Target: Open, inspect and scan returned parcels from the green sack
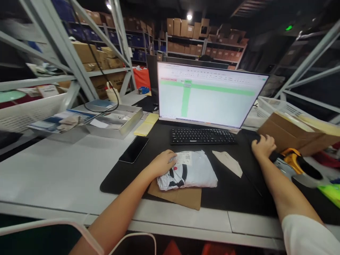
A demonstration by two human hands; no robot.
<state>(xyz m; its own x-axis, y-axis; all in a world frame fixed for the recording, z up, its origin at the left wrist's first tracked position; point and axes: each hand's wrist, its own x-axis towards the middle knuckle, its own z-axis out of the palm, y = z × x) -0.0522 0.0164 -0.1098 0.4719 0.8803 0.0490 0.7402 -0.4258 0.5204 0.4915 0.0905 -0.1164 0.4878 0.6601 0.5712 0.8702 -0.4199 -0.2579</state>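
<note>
A white plastic mailer bag (200,173) with black markings, a red dot and a printed label lies on a flat piece of brown cardboard (186,200). My left hand (163,163) is on the bag's left end, its fingers curled against the plastic by the label. To the right of the keyboard, my right hand (262,146) is curled over a dark computer mouse, mostly hidden beneath it. Between the bag and my right forearm lies a pale paper piece (228,163). A black keyboard (203,136) sits behind the bag, below a lit monitor (212,99) showing a spreadsheet with green bands.
A phone (134,149) and yellow notepads (147,124) lie left of the keyboard. Grey trays (114,129) of papers stand farther left. At right are an open cardboard box (289,134) and tape rolls (294,161). Metal posts frame the desk; shelves of boxes stand behind.
</note>
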